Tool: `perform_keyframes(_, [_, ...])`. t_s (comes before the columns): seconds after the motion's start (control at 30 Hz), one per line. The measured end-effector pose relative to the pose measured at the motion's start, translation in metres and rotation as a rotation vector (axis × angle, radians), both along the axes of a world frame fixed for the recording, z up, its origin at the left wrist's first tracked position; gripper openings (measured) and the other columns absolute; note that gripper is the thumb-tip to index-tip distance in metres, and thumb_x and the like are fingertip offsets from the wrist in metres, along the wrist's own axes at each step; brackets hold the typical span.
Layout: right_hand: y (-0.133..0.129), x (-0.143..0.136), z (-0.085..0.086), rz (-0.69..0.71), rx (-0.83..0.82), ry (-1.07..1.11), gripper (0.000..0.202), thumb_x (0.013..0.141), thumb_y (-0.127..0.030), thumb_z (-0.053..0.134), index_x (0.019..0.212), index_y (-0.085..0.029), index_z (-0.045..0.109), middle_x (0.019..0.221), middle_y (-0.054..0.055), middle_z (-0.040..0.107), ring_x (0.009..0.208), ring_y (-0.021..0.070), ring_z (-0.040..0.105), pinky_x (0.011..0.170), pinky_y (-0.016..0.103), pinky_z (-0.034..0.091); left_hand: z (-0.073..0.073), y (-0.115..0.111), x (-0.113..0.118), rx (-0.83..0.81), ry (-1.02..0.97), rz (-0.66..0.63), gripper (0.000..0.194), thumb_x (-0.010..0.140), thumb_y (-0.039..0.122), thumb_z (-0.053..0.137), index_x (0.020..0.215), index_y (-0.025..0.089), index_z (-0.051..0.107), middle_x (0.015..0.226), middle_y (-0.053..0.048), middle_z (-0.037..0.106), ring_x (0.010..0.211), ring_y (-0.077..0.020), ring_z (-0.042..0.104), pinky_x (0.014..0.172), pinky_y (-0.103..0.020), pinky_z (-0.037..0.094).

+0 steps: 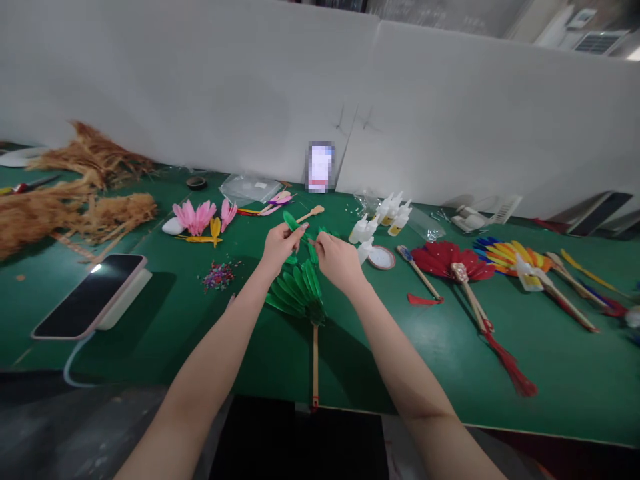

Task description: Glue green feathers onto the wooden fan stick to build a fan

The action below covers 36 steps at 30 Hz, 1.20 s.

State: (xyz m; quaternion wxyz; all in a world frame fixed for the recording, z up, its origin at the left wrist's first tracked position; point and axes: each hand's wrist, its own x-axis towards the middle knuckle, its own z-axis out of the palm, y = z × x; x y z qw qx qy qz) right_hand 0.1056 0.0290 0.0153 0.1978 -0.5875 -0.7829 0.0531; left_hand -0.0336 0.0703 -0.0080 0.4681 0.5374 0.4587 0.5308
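Observation:
In the head view, my left hand (281, 245) pinches a green feather (290, 220) between thumb and fingers. Close beside it, my right hand (336, 259) is closed with its fingertips near other green feathers; what it grips, if anything, is too small to make out. Below both hands lies a fan of green feathers (303, 290), spread to the upper left. Its wooden handle (315, 363) points towards me, with a red thread at the end by the table's edge. Just beyond my left hand rests a small wooden stick with a broad tip (313, 213).
White glue bottles (364, 230) and a small round dish (381, 258) stand right of my hands. Farther right lie a red feather fan (445, 260) and a yellow-blue one (510, 255). Leftward are pink feathers (195, 218), colourful beads (219, 275), a phone (93, 297) and dried grass (100, 160).

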Motion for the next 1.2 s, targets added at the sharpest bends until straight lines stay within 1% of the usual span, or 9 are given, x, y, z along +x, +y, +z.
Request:
perform_keyframes(0.2, [0.005, 0.000, -0.006, -0.132, 0.021, 0.185, 0.019, 0.096, -0.026, 0.038, 0.085, -0.018, 0.051, 0.081, 0.009, 0.066, 0.068, 0.0212, 0.061, 0.053, 0.027, 0.025, -0.002, -0.001, 0.004, -0.015, -0.019, 0.043, 0.039, 0.074, 0.048, 0.066, 0.058, 0.018, 0.047, 0.039, 0.007, 0.043, 0.035, -0.0053, 0.035, 0.038, -0.021, 0.023])
perform_keyframes(0.3, [0.006, 0.001, -0.009, -0.154, 0.031, 0.328, 0.020, 0.096, -0.029, 0.036, 0.082, -0.020, 0.047, 0.071, 0.007, 0.064, 0.065, 0.0207, 0.062, 0.054, 0.026, 0.032, -0.001, -0.003, 0.007, -0.020, -0.035, 0.066, 0.041, 0.075, 0.049, 0.066, 0.057, 0.018, 0.044, 0.039, 0.007, 0.044, 0.034, -0.0048, 0.034, 0.037, -0.021, 0.022])
perform_keyframes(0.4, [0.007, 0.002, -0.012, -0.158, 0.027, 0.487, 0.021, 0.096, -0.033, 0.033, 0.081, -0.022, 0.043, 0.059, 0.002, 0.060, 0.055, 0.0183, 0.061, 0.052, 0.026, 0.038, 0.001, -0.004, 0.009, -0.016, -0.086, 0.075, 0.041, 0.075, 0.049, 0.066, 0.058, 0.018, 0.044, 0.040, 0.007, 0.043, 0.035, -0.0046, 0.033, 0.037, -0.021, 0.021])
perform_keyframes(0.5, [0.006, 0.003, -0.013, -0.135, 0.008, 0.627, 0.023, 0.096, -0.038, 0.034, 0.078, -0.024, 0.039, 0.051, -0.002, 0.056, 0.045, 0.0158, 0.059, 0.047, 0.024, 0.041, 0.002, -0.006, 0.010, 0.007, -0.124, 0.028, 0.040, 0.076, 0.051, 0.065, 0.063, 0.018, 0.046, 0.043, 0.007, 0.043, 0.037, -0.0049, 0.035, 0.038, -0.020, 0.024])
perform_keyframes(0.6, [0.004, 0.002, -0.012, -0.095, -0.015, 0.723, 0.024, 0.094, -0.038, 0.036, 0.075, -0.024, 0.038, 0.047, -0.004, 0.055, 0.041, 0.0150, 0.058, 0.043, 0.023, 0.042, 0.002, -0.008, 0.011, 0.045, -0.090, -0.060, 0.039, 0.077, 0.054, 0.063, 0.070, 0.018, 0.050, 0.048, 0.006, 0.047, 0.038, -0.0049, 0.037, 0.039, -0.020, 0.028])
perform_keyframes(0.67, [0.004, 0.001, -0.010, -0.064, -0.024, 0.757, 0.023, 0.093, -0.036, 0.039, 0.075, -0.024, 0.039, 0.048, -0.004, 0.055, 0.041, 0.0145, 0.058, 0.044, 0.023, 0.043, 0.000, -0.008, 0.012, 0.059, -0.028, -0.102, 0.039, 0.077, 0.054, 0.063, 0.070, 0.017, 0.052, 0.049, 0.006, 0.047, 0.039, -0.0051, 0.039, 0.039, -0.020, 0.028])
perform_keyframes(0.8, [0.004, 0.001, -0.008, -0.025, -0.035, 0.782, 0.022, 0.091, -0.032, 0.045, 0.072, -0.024, 0.041, 0.047, -0.005, 0.055, 0.041, 0.0136, 0.057, 0.046, 0.023, 0.043, -0.003, -0.007, 0.011, 0.063, 0.033, -0.122, 0.043, 0.078, 0.053, 0.061, 0.059, 0.016, 0.051, 0.042, 0.006, 0.040, 0.037, -0.0053, 0.035, 0.038, -0.021, 0.026])
perform_keyframes(1.0, [0.005, 0.001, -0.008, -0.026, -0.069, 0.822, 0.020, 0.093, -0.033, 0.041, 0.076, -0.025, 0.038, 0.044, -0.006, 0.053, 0.037, 0.0142, 0.055, 0.042, 0.023, 0.042, 0.001, -0.008, 0.009, 0.055, -0.090, -0.095, 0.044, 0.079, 0.049, 0.062, 0.052, 0.016, 0.050, 0.040, 0.006, 0.037, 0.035, -0.0044, 0.034, 0.036, -0.020, 0.023])
perform_keyframes(1.2, [0.004, 0.003, -0.005, -0.038, -0.089, 0.872, 0.023, 0.093, -0.039, 0.042, 0.076, -0.025, 0.039, 0.044, -0.006, 0.054, 0.036, 0.0140, 0.055, 0.040, 0.024, 0.043, 0.003, -0.008, 0.009, 0.063, -0.196, -0.037, 0.043, 0.078, 0.047, 0.064, 0.052, 0.016, 0.049, 0.043, 0.006, 0.040, 0.034, -0.0034, 0.032, 0.036, -0.020, 0.020])
